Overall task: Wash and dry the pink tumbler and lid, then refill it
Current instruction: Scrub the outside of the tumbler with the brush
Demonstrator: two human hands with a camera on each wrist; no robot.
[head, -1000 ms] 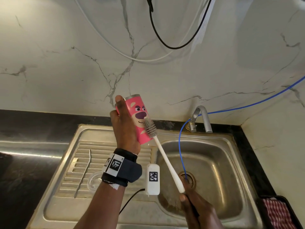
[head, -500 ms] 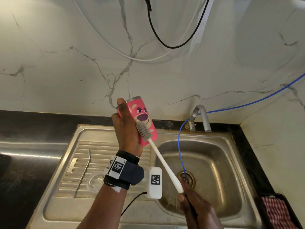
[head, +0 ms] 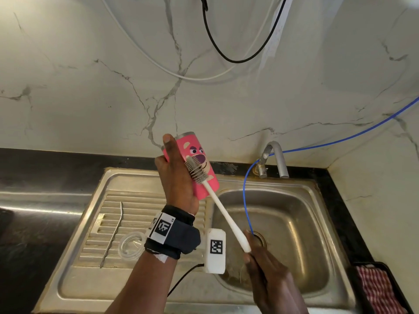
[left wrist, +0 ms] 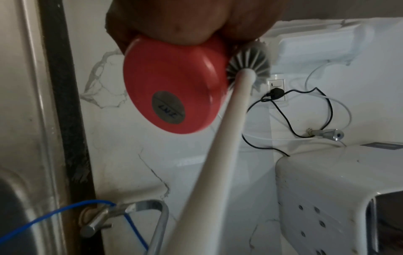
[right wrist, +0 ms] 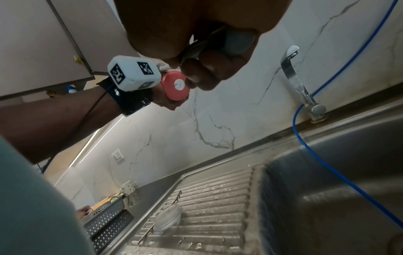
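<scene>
We see a marble wall [head: 90, 98] behind a black table [head: 45, 164] in which a steel sink [head: 322, 223] is set, its ribbed draining board [head: 108, 205] to the left of the basin. A curved tap [head: 277, 158] stands at the back rim of the sink, and a blue tube [head: 246, 200] runs from the wall past the tap down toward the drain.

Above the draining board's right edge, our left hand [head: 176, 177] is wrapped around the pink tumbler [head: 199, 159], thumb laid up along its side, the tumbler tilted with its steel rim toward the wall and its base toward us. In the left wrist view the round pink base, bearing a grey sticker, faces the camera.

Our right hand [head: 265, 268] is closed around the lower end of a white bottle brush [head: 223, 211], held over the basin. The brush's grey bristle head lies against the tumbler's outer side, over the printed bear face.

On the draining board lie a clear lid [head: 131, 245] and, just left of it, a bent metal straw [head: 113, 234]; the two are apart. A red checked cloth [head: 378, 288] sits in a dark tray at the far right.
</scene>
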